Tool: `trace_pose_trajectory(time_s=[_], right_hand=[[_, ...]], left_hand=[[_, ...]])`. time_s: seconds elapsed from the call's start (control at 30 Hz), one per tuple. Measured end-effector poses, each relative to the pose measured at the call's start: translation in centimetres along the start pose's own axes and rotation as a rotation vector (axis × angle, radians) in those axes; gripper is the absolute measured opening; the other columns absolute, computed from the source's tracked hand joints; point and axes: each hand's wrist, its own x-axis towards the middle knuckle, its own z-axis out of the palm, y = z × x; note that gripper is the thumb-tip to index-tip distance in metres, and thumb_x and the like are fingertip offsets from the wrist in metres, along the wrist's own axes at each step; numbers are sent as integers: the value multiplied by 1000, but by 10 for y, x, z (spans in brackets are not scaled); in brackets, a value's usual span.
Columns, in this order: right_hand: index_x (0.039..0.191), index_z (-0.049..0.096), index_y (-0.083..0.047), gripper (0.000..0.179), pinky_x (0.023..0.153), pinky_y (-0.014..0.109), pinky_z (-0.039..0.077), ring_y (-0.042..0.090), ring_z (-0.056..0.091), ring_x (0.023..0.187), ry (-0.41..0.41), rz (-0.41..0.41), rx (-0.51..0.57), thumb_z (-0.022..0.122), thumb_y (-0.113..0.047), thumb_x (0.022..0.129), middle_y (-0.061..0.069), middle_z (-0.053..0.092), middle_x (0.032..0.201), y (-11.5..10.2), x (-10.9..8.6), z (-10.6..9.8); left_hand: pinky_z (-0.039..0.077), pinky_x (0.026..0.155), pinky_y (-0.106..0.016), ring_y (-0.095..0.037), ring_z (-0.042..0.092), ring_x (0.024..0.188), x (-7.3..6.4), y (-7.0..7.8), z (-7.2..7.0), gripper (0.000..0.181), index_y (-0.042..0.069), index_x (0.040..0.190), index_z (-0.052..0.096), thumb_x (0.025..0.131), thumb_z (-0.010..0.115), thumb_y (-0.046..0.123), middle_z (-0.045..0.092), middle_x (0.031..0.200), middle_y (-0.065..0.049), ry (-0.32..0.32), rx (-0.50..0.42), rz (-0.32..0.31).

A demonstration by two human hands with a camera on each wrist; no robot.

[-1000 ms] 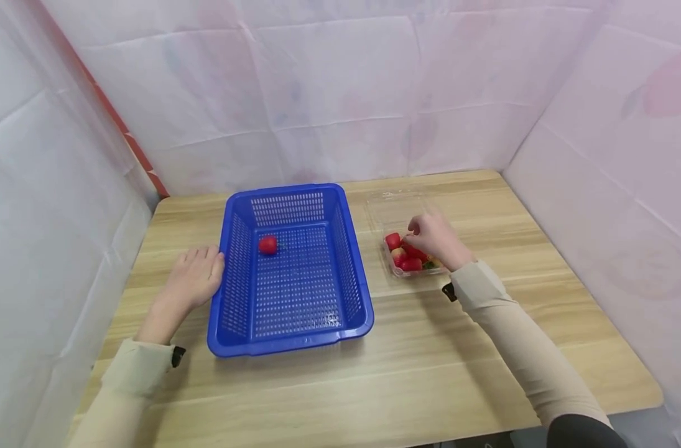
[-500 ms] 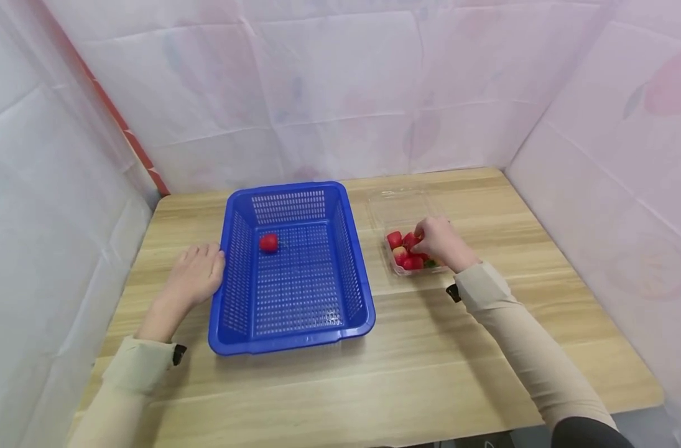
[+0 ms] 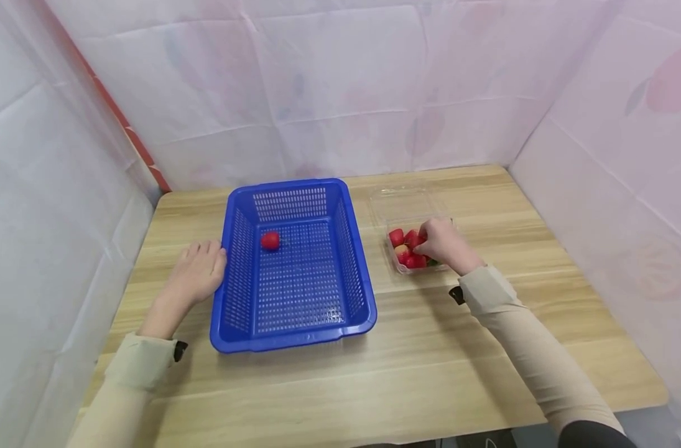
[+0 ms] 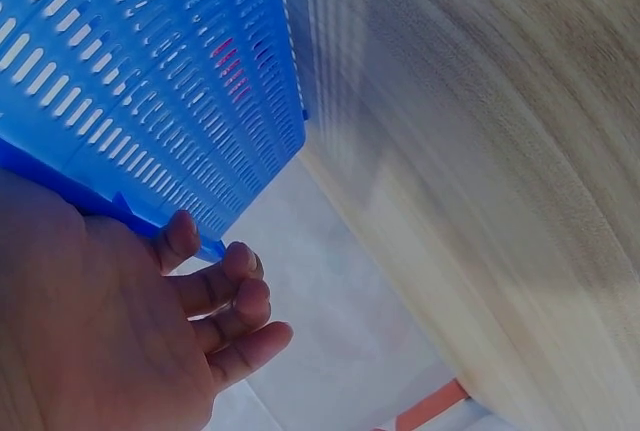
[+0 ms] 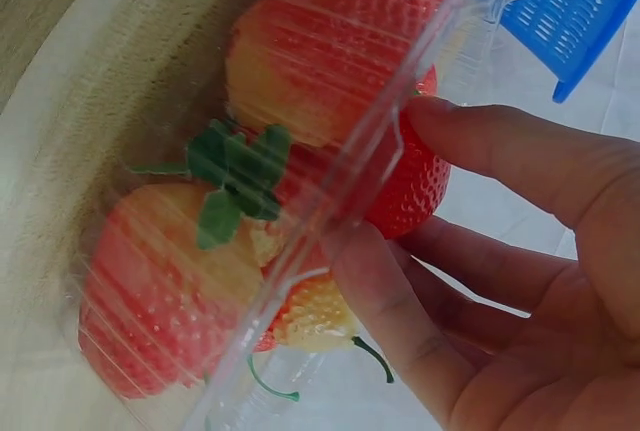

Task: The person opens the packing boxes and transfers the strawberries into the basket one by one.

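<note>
My left hand [image 3: 197, 274] rests at the left side of a blue perforated plastic basket [image 3: 290, 341]. In the left wrist view its fingers lie loosely bent by the basket's rim. A single red fruit [image 3: 270, 241] lies on the basket floor toward the back. Right of the basket stands a clear plastic clamshell box [image 3: 394, 262] of fruit. My right hand [image 3: 443, 244] reaches over it and pinches a red strawberry [image 5: 418, 186] between thumb and fingers. Around it lie other strawberries [image 5: 165, 296], some with pale yellow patches, partly seen through the clear wall.
The box's clear lid [image 3: 404, 202] is folded back behind it on the wooden table [image 3: 318, 398]. White patterned sheets [image 3: 340, 87] close off the back and both sides of the table. A red strip [image 3: 124, 124] runs down the left corner.
My right hand has gone down a little into the fruit in the box, its thumb and fingers now on a strawberry. The left hand stays at the basket.
</note>
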Motion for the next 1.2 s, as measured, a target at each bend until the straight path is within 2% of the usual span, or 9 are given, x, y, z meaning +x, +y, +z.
trace_pose_trajectory(time_s=[0.17, 0.4, 0.5, 0.73, 1.03, 1.2], right_hand=[[81, 65, 6, 16, 69, 42, 47, 27, 53, 72, 6, 6, 4, 77, -5, 79, 14, 62, 80, -2, -5, -4], [76, 65, 4, 15, 65, 38, 43, 26, 51, 70, 18, -36, -6, 74, -7, 79, 12, 60, 74, -6, -8, -10], [80, 65, 6, 16, 66, 39, 46, 26, 54, 69, 8, -43, 31, 72, -8, 81, 13, 62, 76, -11, -11, -15], [98, 69, 8, 27, 80, 48, 51, 31, 63, 84, -14, -38, 90, 73, -15, 85, 19, 69, 93, -26, -13, -25], [102, 69, 6, 28, 78, 45, 52, 29, 64, 82, 7, -44, 119, 72, -18, 86, 18, 69, 95, -44, -9, -27], [103, 71, 2, 30, 78, 44, 51, 29, 63, 84, 45, -49, 98, 72, -23, 86, 14, 70, 95, -60, -5, -29]], left_hand=[[35, 81, -53, -42, 45, 100, 0, 0, 0, 37, 0, 105, 44, 107, 18, 26, 51, 102, -22, 5, 3, -2], [34, 83, -52, -40, 45, 98, -2, -1, 0, 38, 1, 106, 44, 107, 17, 28, 50, 100, -20, 2, -11, -14], [34, 83, -52, -40, 45, 98, -1, -2, 0, 37, 2, 104, 44, 107, 17, 27, 51, 99, -19, 13, -15, -13], [34, 91, -57, -45, 46, 106, 1, -2, 0, 40, -2, 110, 45, 107, 18, 27, 53, 108, -25, 10, -13, -5], [34, 87, -55, -42, 44, 100, 3, -1, 0, 38, 0, 107, 44, 107, 17, 27, 51, 103, -22, 3, -35, -14], [35, 86, -55, -42, 45, 101, 1, -2, 1, 40, 0, 110, 44, 107, 17, 28, 52, 105, -22, 2, -34, -11]])
